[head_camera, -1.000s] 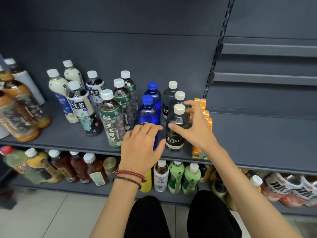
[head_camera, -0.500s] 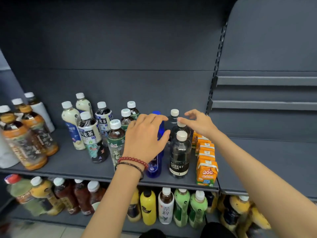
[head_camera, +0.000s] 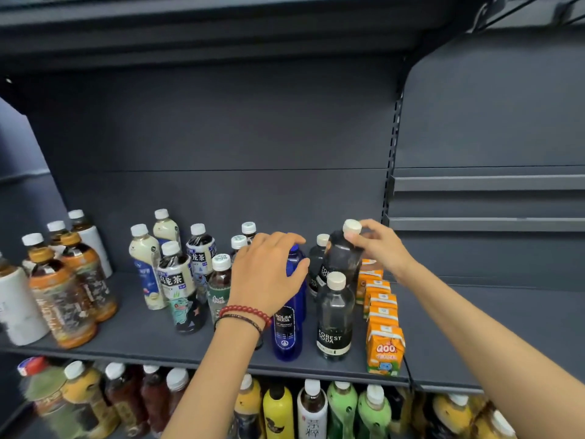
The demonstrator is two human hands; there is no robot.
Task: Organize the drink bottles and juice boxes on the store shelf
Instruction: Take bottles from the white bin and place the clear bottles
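My right hand [head_camera: 381, 247] pinches the white cap of a dark Forest Soda bottle [head_camera: 340, 255], which is lifted and tilted above its row. Another Forest Soda bottle [head_camera: 335, 318] stands upright at the shelf's front, and a third [head_camera: 317, 258] stands behind. My left hand [head_camera: 269, 274] is curled over the top of a blue Bolsa Soda bottle [head_camera: 288, 327]; a second blue bottle [head_camera: 296, 258] shows behind it. A row of orange Qoo juice boxes [head_camera: 384, 350] runs back along the right of the sodas.
Tea and milk-tea bottles [head_camera: 175, 277] stand in rows on the left of the grey shelf [head_camera: 133, 337]. Amber bottles [head_camera: 63, 299] crowd the far left. The lower shelf holds yellow, green and brown bottles [head_camera: 342, 407]. The right bay shelf [head_camera: 493, 318] is bare.
The view tilted up. My right hand took a rear Forest Soda bottle by its cap and lifted it, tilting it. My left hand stayed over the blue bottles.
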